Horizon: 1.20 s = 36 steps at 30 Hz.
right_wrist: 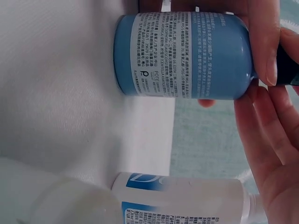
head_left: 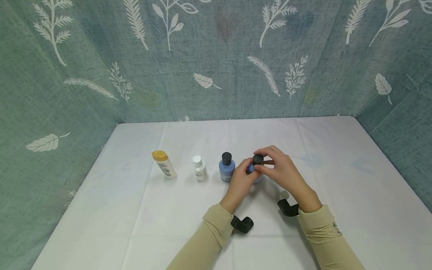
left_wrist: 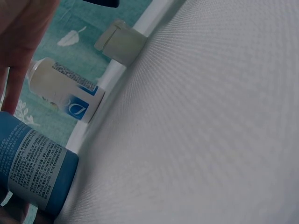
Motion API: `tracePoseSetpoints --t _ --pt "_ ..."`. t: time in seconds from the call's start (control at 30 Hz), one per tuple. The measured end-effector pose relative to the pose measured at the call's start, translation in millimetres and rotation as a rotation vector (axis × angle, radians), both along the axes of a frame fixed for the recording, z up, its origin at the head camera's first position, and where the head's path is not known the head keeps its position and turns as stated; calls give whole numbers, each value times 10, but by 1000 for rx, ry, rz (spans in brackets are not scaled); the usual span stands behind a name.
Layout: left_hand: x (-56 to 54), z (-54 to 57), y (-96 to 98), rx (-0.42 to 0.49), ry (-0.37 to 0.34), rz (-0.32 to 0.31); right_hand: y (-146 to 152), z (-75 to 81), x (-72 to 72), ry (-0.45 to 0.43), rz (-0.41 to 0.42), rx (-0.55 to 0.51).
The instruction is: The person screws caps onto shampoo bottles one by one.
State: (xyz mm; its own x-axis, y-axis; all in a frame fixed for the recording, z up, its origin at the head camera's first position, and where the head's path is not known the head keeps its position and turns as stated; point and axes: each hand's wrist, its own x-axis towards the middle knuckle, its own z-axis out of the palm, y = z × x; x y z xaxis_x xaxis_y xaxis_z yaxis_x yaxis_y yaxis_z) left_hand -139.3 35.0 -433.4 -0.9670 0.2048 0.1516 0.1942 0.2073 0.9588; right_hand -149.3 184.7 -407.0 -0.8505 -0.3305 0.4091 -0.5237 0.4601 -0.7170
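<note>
My left hand (head_left: 240,182) grips the body of a blue bottle (right_wrist: 182,56) that stands upright on the table. From above and to the right, my right hand (head_left: 281,168) pinches the bottle's black cap (head_left: 258,159) between thumb and fingers. Whether the cap is loose or tight cannot be told. Fingers hide much of the bottle in the head view, while its printed label (left_wrist: 37,163) shows in the left wrist view. Just left of my left hand stands a second blue bottle (head_left: 227,168), also black-capped.
Farther left stand a small white-capped bottle (head_left: 200,170) and a white bottle with a yellow cap (head_left: 164,164). A white bottle with a blue label (right_wrist: 182,200) is beyond the held bottle. Near my right wrist is a round white top (head_left: 284,195). White cloth (head_left: 182,217) covers the table.
</note>
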Motion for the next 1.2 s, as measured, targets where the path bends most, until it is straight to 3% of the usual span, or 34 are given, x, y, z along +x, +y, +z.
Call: tracePoseSetpoints --t 0.17,0.4,0.7,1.0,1.2 --pt "37 77 0 -8 -9 9 27 -37 -33 -4 33 5" --pt "30 65 2 -2 -18 4 77 -25 -39 -31 133 6" --pt "-158 -280 24 12 12 13 103 -26 -31 -23 138 15" --pt "-163 -296 25 -16 38 9 113 -25 -27 -77 106 -4" --pt "-162 -275 29 -22 31 9 83 -26 -33 -56 89 -21"
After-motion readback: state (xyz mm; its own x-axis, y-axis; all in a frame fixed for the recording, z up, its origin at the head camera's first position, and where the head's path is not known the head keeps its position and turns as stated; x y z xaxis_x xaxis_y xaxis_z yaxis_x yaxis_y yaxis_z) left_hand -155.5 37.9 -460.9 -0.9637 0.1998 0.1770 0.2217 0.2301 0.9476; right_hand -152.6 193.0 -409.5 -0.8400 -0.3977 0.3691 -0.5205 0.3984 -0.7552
